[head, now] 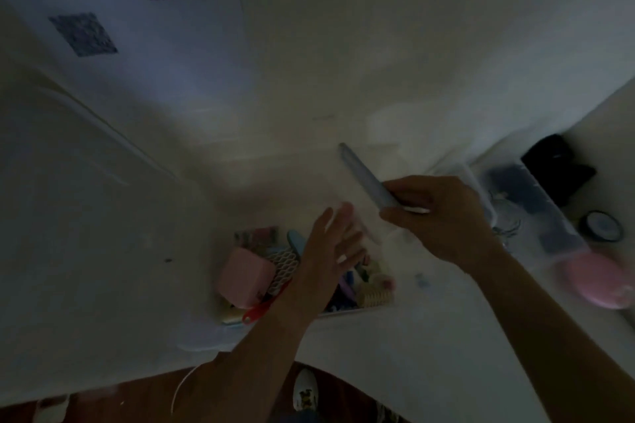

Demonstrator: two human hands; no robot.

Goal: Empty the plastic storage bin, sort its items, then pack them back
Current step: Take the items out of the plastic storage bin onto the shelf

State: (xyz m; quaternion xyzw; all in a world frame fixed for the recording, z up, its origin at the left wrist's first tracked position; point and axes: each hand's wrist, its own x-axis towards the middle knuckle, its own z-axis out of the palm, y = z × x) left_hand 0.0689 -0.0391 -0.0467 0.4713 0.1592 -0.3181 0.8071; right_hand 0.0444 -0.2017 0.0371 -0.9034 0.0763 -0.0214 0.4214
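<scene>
A clear plastic storage bin (347, 312) sits on the white surface, filled with small items: a pink case (245, 276), a white lattice piece (283, 264), a red-handled tool (261, 311) and a cream ribbed object (372, 295). My left hand (330, 251) hovers over the bin with fingers straight and spread, holding nothing. My right hand (443, 216) is raised above and right of the bin, gripping a long grey-blue flat stick (360, 172) that points up and left. The view is dim and blurred.
A second clear container (546, 216) with dark contents lies to the right, with a pink round object (604, 282) at its near end, a round black-rimmed item (603, 225) and a black object (556, 168) beyond. The white surface's front edge runs along the bottom, floor below.
</scene>
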